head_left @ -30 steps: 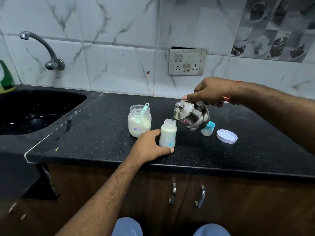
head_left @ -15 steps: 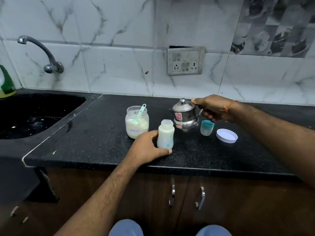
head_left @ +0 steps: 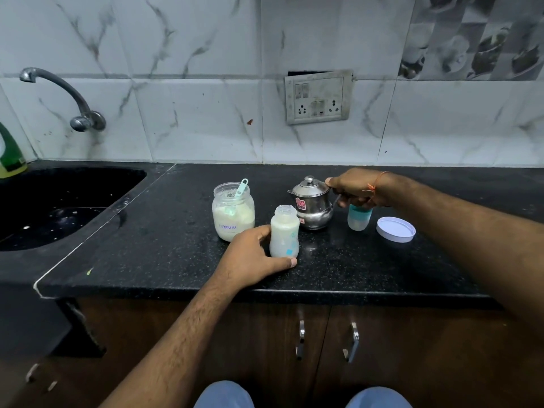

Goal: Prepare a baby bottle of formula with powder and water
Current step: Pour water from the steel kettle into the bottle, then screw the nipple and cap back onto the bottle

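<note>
Broadly, a black counter (head_left: 164, 245) runs across the view, with a sink (head_left: 59, 201) sunk into its left end, a tap (head_left: 73, 98) on the marble wall above it and a socket plate (head_left: 318, 97) further right. Under the counter are brown cupboard doors (head_left: 323, 348) with metal handles.

Near the counter's middle stands an open jar (head_left: 233, 212) marked "Formula", part full of pale powder, with a teal scoop (head_left: 240, 188) leaning in it. To its right a steel pot (head_left: 312, 203) stands upright with its lid on; the right hand (head_left: 357, 187) has its fingers curled round the pot's handle and its thumb on the lid's edge.

In front of the pot, just beside the jar, the bottle (head_left: 284, 232) stands upright and uncapped, filled with milky liquid. The left hand (head_left: 250, 257) curls round its lower part, thumb along the base.

A teal cap (head_left: 359, 217) stands just below the right hand, and a white lid (head_left: 396, 229) lies flat further right.
</note>
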